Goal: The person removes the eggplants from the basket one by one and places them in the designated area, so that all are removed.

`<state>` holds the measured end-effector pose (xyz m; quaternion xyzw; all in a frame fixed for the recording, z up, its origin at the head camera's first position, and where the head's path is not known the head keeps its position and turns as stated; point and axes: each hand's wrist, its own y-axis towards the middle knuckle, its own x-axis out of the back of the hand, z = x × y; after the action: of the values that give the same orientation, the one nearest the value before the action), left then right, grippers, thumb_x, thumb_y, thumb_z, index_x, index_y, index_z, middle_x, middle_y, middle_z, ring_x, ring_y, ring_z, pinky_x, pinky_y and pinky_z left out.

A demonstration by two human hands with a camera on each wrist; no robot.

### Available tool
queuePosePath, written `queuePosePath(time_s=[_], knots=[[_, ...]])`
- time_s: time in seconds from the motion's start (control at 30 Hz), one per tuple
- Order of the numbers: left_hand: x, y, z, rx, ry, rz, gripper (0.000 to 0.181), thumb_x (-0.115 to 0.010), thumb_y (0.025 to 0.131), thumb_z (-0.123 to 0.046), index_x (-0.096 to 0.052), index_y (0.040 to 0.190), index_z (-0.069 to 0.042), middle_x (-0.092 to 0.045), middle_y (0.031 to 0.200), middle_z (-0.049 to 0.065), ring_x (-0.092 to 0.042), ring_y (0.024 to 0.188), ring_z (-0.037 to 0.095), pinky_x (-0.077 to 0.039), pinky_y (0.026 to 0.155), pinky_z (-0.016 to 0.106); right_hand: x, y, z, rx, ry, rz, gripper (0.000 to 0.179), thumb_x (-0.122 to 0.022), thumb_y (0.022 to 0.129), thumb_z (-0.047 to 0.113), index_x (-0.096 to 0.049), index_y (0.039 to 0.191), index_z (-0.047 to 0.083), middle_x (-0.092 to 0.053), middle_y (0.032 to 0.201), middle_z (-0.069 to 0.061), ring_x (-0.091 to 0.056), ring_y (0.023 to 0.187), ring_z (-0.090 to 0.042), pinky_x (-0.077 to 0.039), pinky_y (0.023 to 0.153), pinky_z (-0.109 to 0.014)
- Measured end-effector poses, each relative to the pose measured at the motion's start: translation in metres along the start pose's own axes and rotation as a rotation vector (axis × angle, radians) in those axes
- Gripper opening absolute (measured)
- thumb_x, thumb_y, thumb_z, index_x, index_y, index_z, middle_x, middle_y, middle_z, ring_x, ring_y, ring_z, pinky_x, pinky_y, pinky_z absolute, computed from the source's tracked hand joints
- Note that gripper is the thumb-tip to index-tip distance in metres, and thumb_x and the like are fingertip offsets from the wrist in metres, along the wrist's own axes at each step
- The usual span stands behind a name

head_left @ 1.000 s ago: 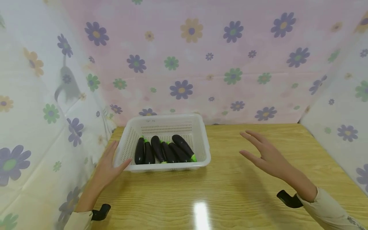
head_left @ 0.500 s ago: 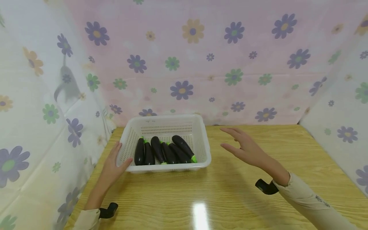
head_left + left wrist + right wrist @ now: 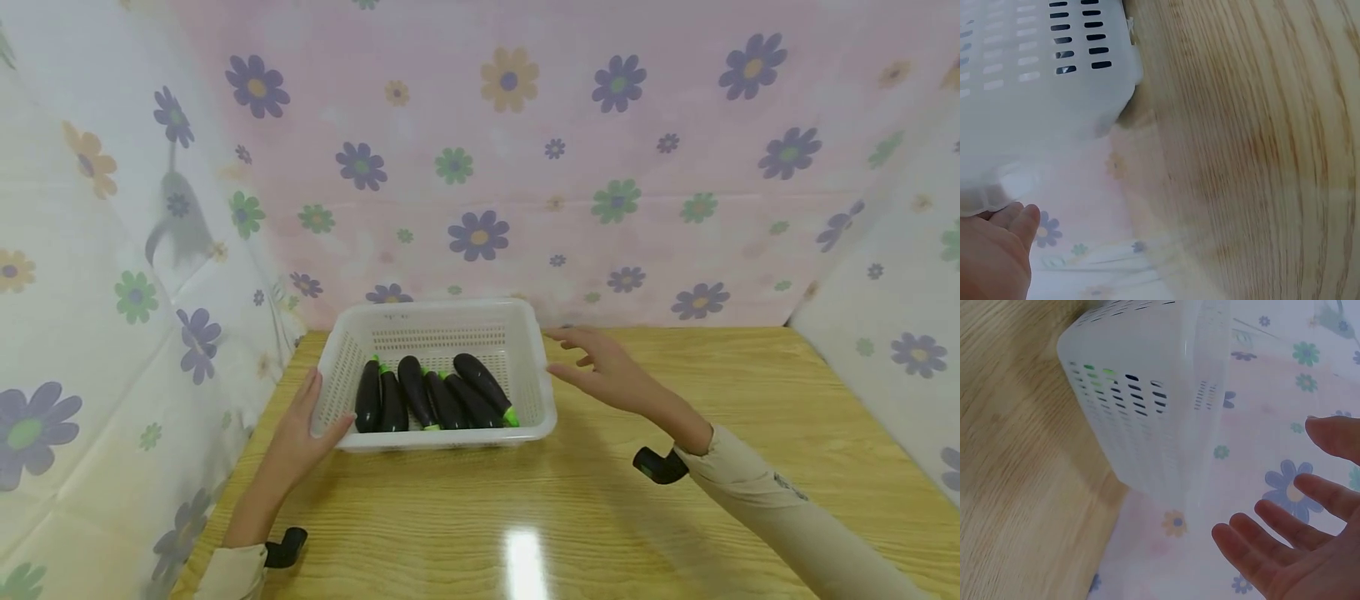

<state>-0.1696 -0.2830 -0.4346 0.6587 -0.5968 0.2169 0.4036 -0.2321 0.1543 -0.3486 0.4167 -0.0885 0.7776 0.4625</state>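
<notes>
A white plastic basket [image 3: 442, 434] with slotted walls stands on the wooden table, holding several dark purple eggplants [image 3: 415, 392] with green stem ends. My left hand [image 3: 296, 437] is at its left end, thumb spread over the front corner and fingers along the outer side. In the left wrist view, fingertips [image 3: 1025, 222] show right under the basket's rim. On the other side, my right hand [image 3: 603, 371] reaches in with fingers extended and apart, their tips close to the right rim. The right wrist view shows this hand [image 3: 1300, 550] open and holding nothing beside the slotted end wall [image 3: 1129, 406].
Wood-grain table [image 3: 450, 517] spreads in front of the basket and to its right. A pink flowered cloth [image 3: 555, 167] hangs close behind the basket, with a pale flowered cloth [image 3: 90, 333] at the left and another [image 3: 885, 292] at the right.
My right hand has moved left across the table to the basket's right rim. The left hand has shifted slightly right, against the left end. The eggplants lie as before.
</notes>
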Motion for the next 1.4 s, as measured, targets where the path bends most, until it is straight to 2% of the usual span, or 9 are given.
queuePosePath(time_s=[0.2,0.5,0.8,0.97,1.1,1.27,1.4], knots=[[0.000,0.000,0.000,-0.017,0.000,-0.005,0.088,-0.059,0.079,-0.044,-0.009,0.142,-0.010,-0.002,0.147,0.001,-0.013,0.130,0.033,-0.021,0.097,0.056,-0.008,0.016,0.002,-0.028,0.058,0.042,0.048,-0.055,0.085,0.036,-0.042,0.130,0.022,-0.041,0.130,-0.002,-0.045,0.112,-0.028,-0.044,0.082,-0.043],[-0.002,-0.001,-0.003,-0.013,-0.003,-0.027,0.089,-0.062,0.077,-0.044,-0.012,0.142,-0.010,-0.004,0.147,-0.001,-0.016,0.130,0.031,-0.026,0.096,0.055,-0.017,0.043,0.005,-0.119,0.107,0.110,0.046,-0.057,0.083,0.041,-0.046,0.125,0.025,-0.046,0.124,0.002,-0.048,0.109,-0.024,-0.043,0.084,-0.040],[-0.002,0.000,-0.001,-0.013,-0.017,-0.042,0.089,-0.064,0.076,-0.042,-0.013,0.141,-0.008,-0.006,0.147,-0.001,-0.017,0.130,0.030,-0.027,0.095,0.054,-0.027,0.075,0.009,-0.162,0.127,0.217,0.042,-0.062,0.081,0.030,-0.050,0.119,0.016,-0.049,0.118,-0.001,-0.050,0.102,-0.020,-0.046,0.079,-0.035],[-0.001,0.001,-0.002,-0.018,-0.008,-0.042,0.089,-0.063,0.076,-0.043,-0.014,0.141,-0.007,-0.006,0.147,0.001,-0.018,0.129,0.031,-0.027,0.095,0.055,-0.032,0.087,0.010,-0.243,0.148,0.256,0.043,-0.064,0.080,0.027,-0.050,0.119,0.016,-0.050,0.113,-0.007,-0.053,0.095,-0.021,-0.047,0.075,-0.038],[-0.001,0.001,-0.002,-0.017,-0.002,-0.043,0.088,-0.063,0.077,-0.043,-0.013,0.142,-0.009,-0.006,0.147,0.000,-0.017,0.129,0.032,-0.026,0.095,0.055,-0.038,0.097,0.009,-0.303,0.207,0.287,0.044,-0.065,0.079,0.024,-0.049,0.119,0.013,-0.049,0.111,-0.012,-0.054,0.090,-0.025,-0.048,0.073,-0.043],[-0.002,0.001,-0.001,-0.008,-0.028,-0.024,0.088,-0.062,0.078,-0.043,-0.011,0.142,-0.013,-0.003,0.147,-0.004,-0.014,0.130,0.031,-0.023,0.096,0.056,-0.048,0.108,0.004,-0.363,0.249,0.319,0.046,-0.066,0.078,0.020,-0.048,0.119,0.008,-0.048,0.111,-0.015,-0.054,0.093,-0.027,-0.049,0.070,-0.041],[-0.003,0.000,0.001,-0.005,-0.030,-0.025,0.088,-0.062,0.078,-0.043,-0.011,0.142,-0.013,-0.004,0.147,-0.003,-0.014,0.130,0.031,-0.023,0.096,0.056,-0.057,0.116,0.001,-0.403,0.258,0.326,0.047,-0.068,0.076,0.018,-0.048,0.118,0.007,-0.049,0.113,-0.015,-0.054,0.094,-0.026,-0.049,0.070,-0.044]])
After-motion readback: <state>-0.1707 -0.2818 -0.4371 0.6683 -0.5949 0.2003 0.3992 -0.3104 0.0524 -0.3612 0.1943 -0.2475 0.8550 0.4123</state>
